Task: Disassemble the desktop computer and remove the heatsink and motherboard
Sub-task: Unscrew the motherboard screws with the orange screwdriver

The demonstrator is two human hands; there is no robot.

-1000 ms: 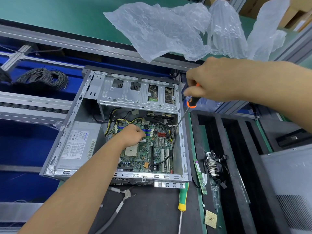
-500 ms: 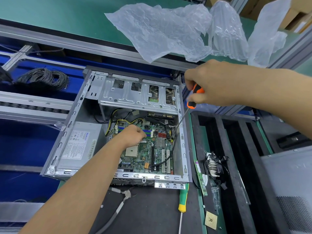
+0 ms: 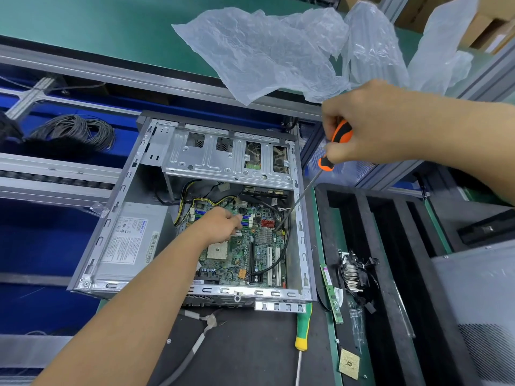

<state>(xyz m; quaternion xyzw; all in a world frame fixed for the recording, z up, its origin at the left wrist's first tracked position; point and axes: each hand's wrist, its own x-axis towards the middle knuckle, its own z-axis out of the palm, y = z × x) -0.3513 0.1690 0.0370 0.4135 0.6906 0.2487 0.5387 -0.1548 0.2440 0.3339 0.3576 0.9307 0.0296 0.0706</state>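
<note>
An open desktop case [image 3: 117, 215] lies on its side with the green motherboard [image 3: 245, 254] inside. My left hand [image 3: 220, 224] rests on the board near the blue memory slots, fingers loosely bent, holding nothing that I can see. My right hand [image 3: 370, 123] grips an orange-and-black screwdriver [image 3: 334, 143] above the case's right wall. Its long shaft slants down to a spot on the board beside the red connectors and a small silver heatsink [image 3: 264, 235]. A removed finned heatsink with fan [image 3: 355, 274] lies in the black tray to the right.
The power supply [image 3: 131, 240] fills the case's left side, the drive cage [image 3: 223, 157] its far end. A green-and-yellow screwdriver [image 3: 303, 327] and a grey cable [image 3: 195, 346] lie in front. A memory stick [image 3: 330, 291], plastic bags [image 3: 264, 48] and coiled wire [image 3: 72, 129] surround the case.
My right hand has turned slightly on the screwdriver handle, and the shaft tip stays on the same spot of the board. My left hand has barely moved.
</note>
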